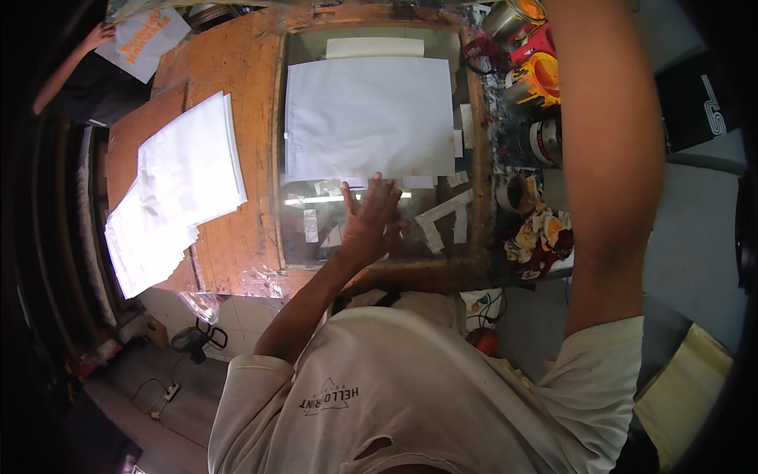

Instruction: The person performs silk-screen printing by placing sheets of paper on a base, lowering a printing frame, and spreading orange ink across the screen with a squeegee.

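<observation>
A white sheet point(369, 118), perhaps a flat bag, lies on the glass panel point(304, 249) set into the wooden table. My left hand point(369, 223) rests with fingers spread at the sheet's near edge, its fingertips on or just over that edge. It grips nothing. Strips of pale tape point(433, 235) are stuck on the glass around the hand and along the sheet's edges. My right arm point(608, 150) reaches up past the right side of the table, and its hand is beyond the top of the picture.
A fanned stack of white sheets point(185, 170) lies on the table's left part. Paint-smeared cans point(541, 79), a tape roll point(515, 193) and crumpled stained rags point(541, 235) crowd the right side. At the upper left, another person's hand point(101, 33) holds a printed sheet point(146, 47).
</observation>
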